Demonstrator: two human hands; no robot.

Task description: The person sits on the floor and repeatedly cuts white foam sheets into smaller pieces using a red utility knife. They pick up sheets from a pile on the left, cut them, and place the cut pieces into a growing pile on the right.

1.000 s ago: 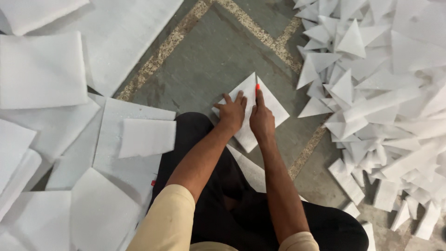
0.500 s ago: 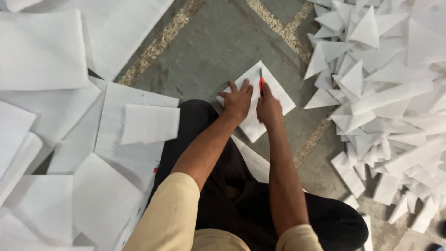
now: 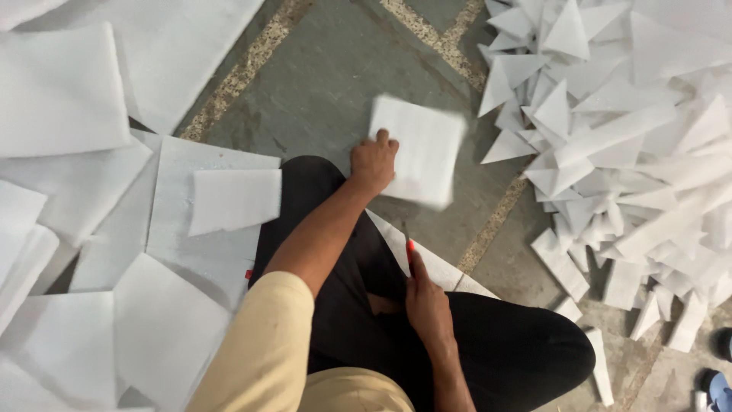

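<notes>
My left hand (image 3: 374, 160) grips the left edge of a white square foam sheet (image 3: 419, 149), which looks blurred over the grey floor. Drawn back over my black-trousered lap, my right hand (image 3: 427, 305) is closed around a thin cutter with a red tip (image 3: 410, 246) that points up toward the sheet. A white strip (image 3: 438, 267) lies beneath the cutter beside my knee.
A big heap of white foam triangles (image 3: 618, 130) fills the right side. Large white sheets (image 3: 61, 91) and a smaller rectangle (image 3: 232, 200) cover the floor at left. Grey stone floor (image 3: 320, 76) with speckled strips lies ahead. A blue shoe (image 3: 717, 385) shows at the bottom right.
Both hands were pressed on the square sheet on the floor. Now my right hand has pulled back to my lap with the cutter, and my left hand is moving the sheet.
</notes>
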